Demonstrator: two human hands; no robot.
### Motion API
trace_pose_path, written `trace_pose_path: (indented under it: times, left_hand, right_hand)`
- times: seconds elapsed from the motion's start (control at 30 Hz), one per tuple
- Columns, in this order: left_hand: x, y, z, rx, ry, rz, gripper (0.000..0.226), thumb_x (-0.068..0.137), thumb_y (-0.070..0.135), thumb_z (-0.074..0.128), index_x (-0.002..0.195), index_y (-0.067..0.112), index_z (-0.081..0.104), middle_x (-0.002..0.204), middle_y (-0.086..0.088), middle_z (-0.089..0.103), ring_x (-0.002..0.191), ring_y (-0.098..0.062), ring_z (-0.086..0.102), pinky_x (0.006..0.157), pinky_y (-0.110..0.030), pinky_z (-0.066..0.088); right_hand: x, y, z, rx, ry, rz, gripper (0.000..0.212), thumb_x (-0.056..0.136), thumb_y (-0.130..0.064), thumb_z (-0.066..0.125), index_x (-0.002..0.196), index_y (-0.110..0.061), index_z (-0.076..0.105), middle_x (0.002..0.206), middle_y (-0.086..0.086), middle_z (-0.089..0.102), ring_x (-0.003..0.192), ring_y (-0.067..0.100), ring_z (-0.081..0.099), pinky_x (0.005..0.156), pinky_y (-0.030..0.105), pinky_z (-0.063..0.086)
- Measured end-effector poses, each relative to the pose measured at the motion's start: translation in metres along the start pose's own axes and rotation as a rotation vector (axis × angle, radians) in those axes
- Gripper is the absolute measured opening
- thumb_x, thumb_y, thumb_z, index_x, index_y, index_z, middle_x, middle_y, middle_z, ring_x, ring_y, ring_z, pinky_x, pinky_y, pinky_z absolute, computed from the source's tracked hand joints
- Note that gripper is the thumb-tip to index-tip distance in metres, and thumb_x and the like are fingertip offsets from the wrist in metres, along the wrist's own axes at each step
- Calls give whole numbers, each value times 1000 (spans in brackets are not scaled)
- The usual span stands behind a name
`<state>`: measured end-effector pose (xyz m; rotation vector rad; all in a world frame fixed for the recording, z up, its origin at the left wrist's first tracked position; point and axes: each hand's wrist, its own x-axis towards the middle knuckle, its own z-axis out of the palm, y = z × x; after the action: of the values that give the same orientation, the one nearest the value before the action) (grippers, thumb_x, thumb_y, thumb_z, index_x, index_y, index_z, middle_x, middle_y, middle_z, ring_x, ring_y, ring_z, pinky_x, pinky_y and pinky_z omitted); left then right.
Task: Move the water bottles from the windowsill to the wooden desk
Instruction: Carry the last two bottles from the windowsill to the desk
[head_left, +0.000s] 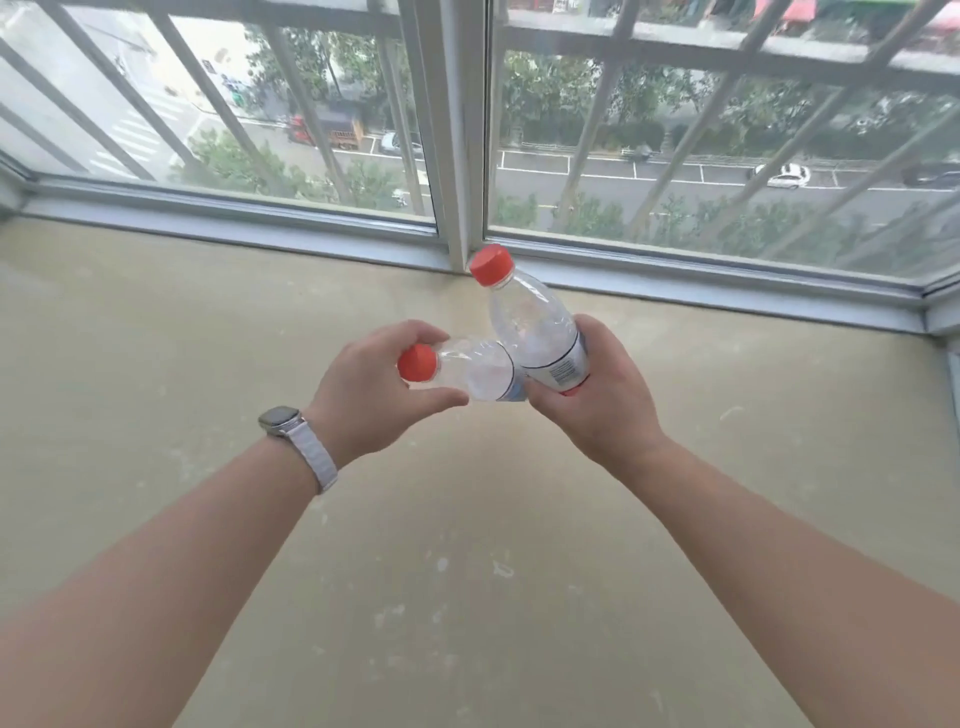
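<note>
Two clear plastic water bottles with red caps are held above the beige windowsill (156, 364). My left hand (374, 384) grips the first bottle (478, 374) near its neck; it lies almost sideways with its cap pointing left. My right hand (597, 395) wraps the lower body of the second bottle (535, 322), which tilts with its cap up and to the left, near the window frame. The two bottles cross and touch in the middle. The bottoms of both are hidden by my right hand. The wooden desk is not in view.
The window frame (462, 156) and its grey rail run along the far edge of the sill, with bars and a street outside. A watch with a white band (291, 431) sits on my left wrist. The sill surface is speckled with pale marks.
</note>
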<state>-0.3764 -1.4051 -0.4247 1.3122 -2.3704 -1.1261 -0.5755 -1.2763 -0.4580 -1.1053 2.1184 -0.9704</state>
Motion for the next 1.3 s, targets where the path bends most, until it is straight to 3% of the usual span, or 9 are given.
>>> trace_pose_path:
  times: [0.13,0.4,0.5,0.57,0.67,0.9,1.1,1.3]
  left_hand:
    - [-5,35,-7,-262,18,-37,27,73,26,87,94,30,70,96,14,73,94,0,67,78,-24,57]
    - [-30,85,-29,-523,81,-67,20,85,11,75,101,21,67,98,7,72,89,-1,65,75,-14,49]
    - [-47,106,-42,-626,146,-71,21,83,16,74,102,18,64,99,-2,73,86,-7,65,78,-21,51]
    - [-59,121,-52,-645,178,-71,19,87,14,73,102,18,62,102,-9,73,87,-10,65,83,-31,52]
    - [-80,145,-64,-666,218,-62,15,91,17,70,103,23,61,100,-5,71,92,-14,66,91,-41,52]
    - [-146,207,-86,-556,320,43,15,90,25,72,103,22,65,94,-2,69,82,-7,64,75,-24,49]
    - [-217,240,-98,-560,432,101,23,81,29,75,101,21,67,91,0,73,87,-15,68,80,-33,55]
    - [-271,248,-113,-591,392,135,21,86,27,75,106,22,71,97,1,75,95,-18,70,90,-43,57]
  right_hand:
    - [-12,-34,-9,130,37,-17,51,73,-32,80,109,-44,46,101,-15,61,92,9,59,77,29,49]
    - [-36,-77,-51,239,106,-31,50,70,-36,79,104,-53,47,97,-14,65,85,15,66,73,43,56]
    - [-50,-89,-68,275,134,-25,49,69,-39,79,105,-47,47,95,-10,66,85,20,66,71,46,57]
    - [-63,-98,-80,305,144,-22,48,68,-41,79,104,-46,47,92,-8,67,83,21,66,70,47,57]
    - [-84,-112,-99,339,149,-29,49,68,-41,80,104,-48,48,92,-9,67,81,20,67,69,47,57]
    - [-145,-143,-144,402,118,-123,50,69,-39,80,108,-48,51,91,-9,68,79,21,66,69,49,57]
    - [-206,-156,-182,408,111,-196,51,69,-39,80,111,-46,51,91,-9,68,79,22,66,69,51,57]
    - [-265,-177,-198,336,162,-242,49,70,-40,79,110,-42,51,90,-10,67,75,16,65,68,45,58]
